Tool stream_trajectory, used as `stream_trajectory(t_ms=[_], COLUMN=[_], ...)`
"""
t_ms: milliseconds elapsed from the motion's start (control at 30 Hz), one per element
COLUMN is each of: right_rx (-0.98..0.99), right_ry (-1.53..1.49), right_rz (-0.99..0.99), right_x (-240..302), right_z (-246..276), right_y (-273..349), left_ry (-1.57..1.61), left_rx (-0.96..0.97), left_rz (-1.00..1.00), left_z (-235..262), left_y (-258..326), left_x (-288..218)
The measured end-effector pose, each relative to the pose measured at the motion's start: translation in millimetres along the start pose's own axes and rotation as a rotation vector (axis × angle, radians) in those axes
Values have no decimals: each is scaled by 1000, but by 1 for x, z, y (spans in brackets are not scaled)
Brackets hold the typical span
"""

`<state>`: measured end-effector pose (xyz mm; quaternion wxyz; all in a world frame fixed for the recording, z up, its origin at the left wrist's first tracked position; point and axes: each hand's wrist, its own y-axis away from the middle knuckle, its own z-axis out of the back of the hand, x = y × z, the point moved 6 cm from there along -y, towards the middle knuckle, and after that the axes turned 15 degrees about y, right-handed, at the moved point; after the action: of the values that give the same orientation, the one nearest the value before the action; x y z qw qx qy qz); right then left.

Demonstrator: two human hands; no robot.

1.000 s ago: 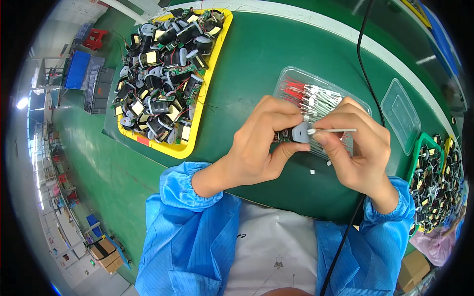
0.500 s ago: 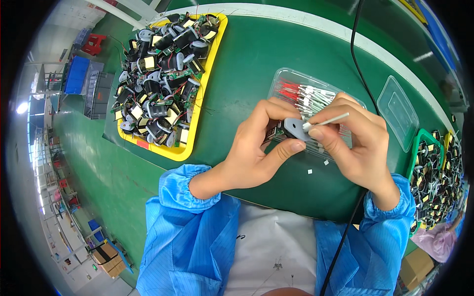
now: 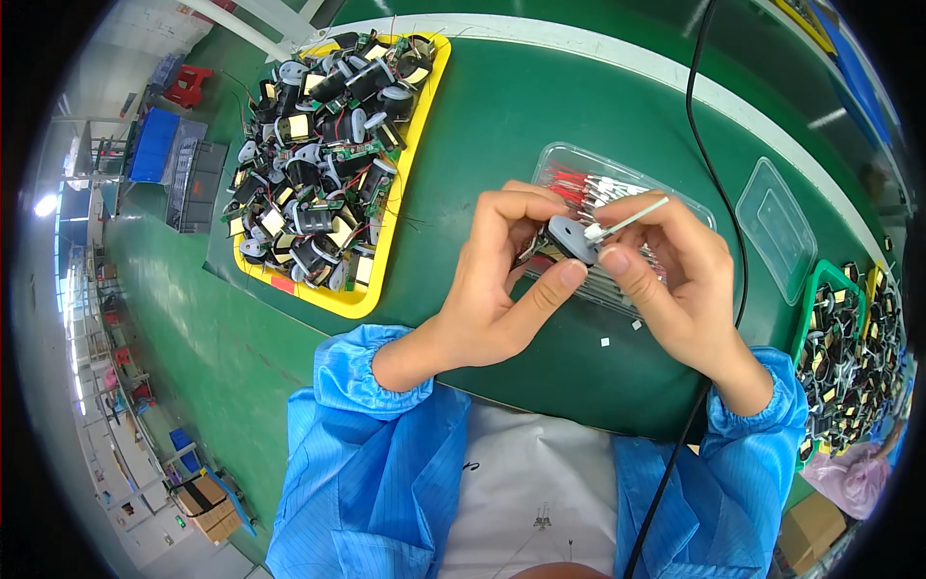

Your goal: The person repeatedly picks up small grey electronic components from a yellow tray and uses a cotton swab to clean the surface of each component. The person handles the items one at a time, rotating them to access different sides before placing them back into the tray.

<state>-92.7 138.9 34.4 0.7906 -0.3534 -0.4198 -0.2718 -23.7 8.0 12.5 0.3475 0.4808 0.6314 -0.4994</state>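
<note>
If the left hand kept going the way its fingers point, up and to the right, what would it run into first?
Most likely the small grey part that the left hand pinches against the right hand; beyond it, the clear tray of red-tipped leads. Depth is unclear.

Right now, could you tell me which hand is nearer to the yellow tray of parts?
Left. The left hand sits just right of the yellow tray; the right hand is farther right, beyond it.

Both hands up over the clear tray (image 3: pixel 675 198): left hand (image 3: pixel 502 280) pinches a grey part (image 3: pixel 569 238), right hand (image 3: pixel 675 275) holds a white tube (image 3: pixel 632 217).
</note>
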Motion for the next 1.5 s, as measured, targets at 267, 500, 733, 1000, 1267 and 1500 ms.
stream_trajectory(t_ms=[267,500,733,1000,1267,1500], right_rx=[-40,-75,-57,-104,-162,-116], right_ry=[79,193,204,274,380,448], right_rz=[73,116,118,363,524,537], right_x=[7,15,7,24,28,38], right_z=[8,9,11,5,0,2], right_y=[-2,1,-4,-2,4,0], left_ry=[-79,-66,208,409,306,232], left_rx=[46,78,-44,-94,-42,-23], left_rz=[-133,-158,91,247,190,131], left_z=[-3,-3,-3,5,4,2], left_y=[0,2,-5,-1,0,-3], left_x=[0,0,1,12,10,3])
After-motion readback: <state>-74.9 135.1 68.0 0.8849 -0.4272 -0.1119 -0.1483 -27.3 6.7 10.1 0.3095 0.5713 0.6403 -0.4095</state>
